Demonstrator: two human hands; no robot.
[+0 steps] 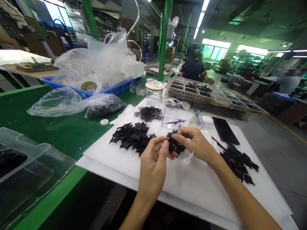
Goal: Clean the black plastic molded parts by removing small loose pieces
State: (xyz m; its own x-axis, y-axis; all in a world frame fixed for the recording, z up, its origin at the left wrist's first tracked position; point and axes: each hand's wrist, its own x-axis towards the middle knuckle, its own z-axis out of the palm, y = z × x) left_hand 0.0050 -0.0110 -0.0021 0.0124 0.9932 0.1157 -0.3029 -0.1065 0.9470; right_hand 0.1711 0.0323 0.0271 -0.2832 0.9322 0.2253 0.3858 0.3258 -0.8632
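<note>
My left hand (155,158) is closed, its thumb and fingers pinching a small flat black plastic part (171,145). From the right, my right hand (194,143) reaches to the same part with thumb and forefinger pressed together at its upper edge. Whether those fingertips also hold a tiny piece is hidden. Behind the hands lies a pile of small black pieces (179,150), partly covered by them. Flat black parts (132,136) are heaped to the left, and more black parts (242,161) lie to the right. A small white scoop (186,160) is just below my right hand.
A white board (111,167) covers the bench. Farther back are thin black pieces (148,113), a lidded cup (154,93), a clear tray (168,124), a black phone (225,130) and stacked compartment trays (214,97). A blue bin (114,90) stands left. A person (194,67) sits beyond.
</note>
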